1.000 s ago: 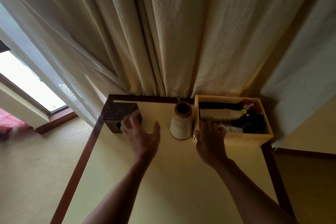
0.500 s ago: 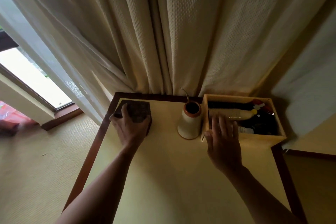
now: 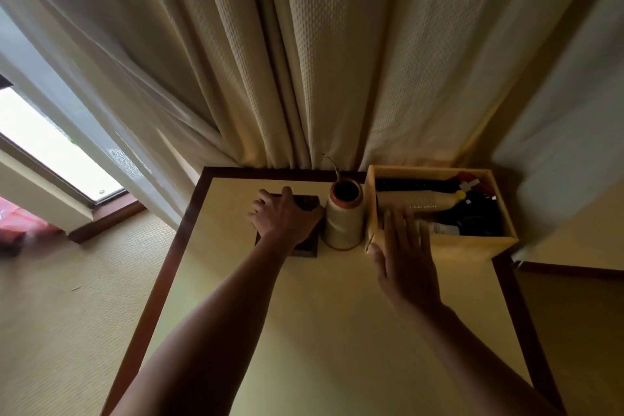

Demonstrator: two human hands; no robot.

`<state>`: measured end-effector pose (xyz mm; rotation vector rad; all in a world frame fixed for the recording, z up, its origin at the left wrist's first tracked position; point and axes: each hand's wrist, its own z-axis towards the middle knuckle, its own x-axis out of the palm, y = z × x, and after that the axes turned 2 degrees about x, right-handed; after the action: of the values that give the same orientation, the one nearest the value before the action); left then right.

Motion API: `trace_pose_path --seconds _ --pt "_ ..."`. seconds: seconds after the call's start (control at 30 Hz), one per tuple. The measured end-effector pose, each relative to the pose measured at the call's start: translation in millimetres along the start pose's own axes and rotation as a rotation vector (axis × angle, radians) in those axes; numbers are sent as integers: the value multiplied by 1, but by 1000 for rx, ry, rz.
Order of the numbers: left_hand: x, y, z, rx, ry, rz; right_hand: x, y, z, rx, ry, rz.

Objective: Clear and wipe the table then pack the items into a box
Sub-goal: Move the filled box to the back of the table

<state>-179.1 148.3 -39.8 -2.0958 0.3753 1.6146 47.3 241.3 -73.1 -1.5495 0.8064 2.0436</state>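
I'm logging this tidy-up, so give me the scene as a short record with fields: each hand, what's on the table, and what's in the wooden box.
left hand: grips the small dark box from above
right hand: fingers straight, at the wooden box near left corner; contact unclear
table: holds both boxes and the vase
vase: upright, cream with brown rim, between the boxes
wooden box contents: pale bottle lying down, dark items too dim to name
behind: curtain
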Motion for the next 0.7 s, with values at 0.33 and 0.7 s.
trace_pose_path --seconds 0.33,0.7 --pt "24 35 -20 23 -141 -304 68 -6 -72 85 221 44" --pt "27 33 -7 110 -202 -412 73 -5 -74 109 289 10"
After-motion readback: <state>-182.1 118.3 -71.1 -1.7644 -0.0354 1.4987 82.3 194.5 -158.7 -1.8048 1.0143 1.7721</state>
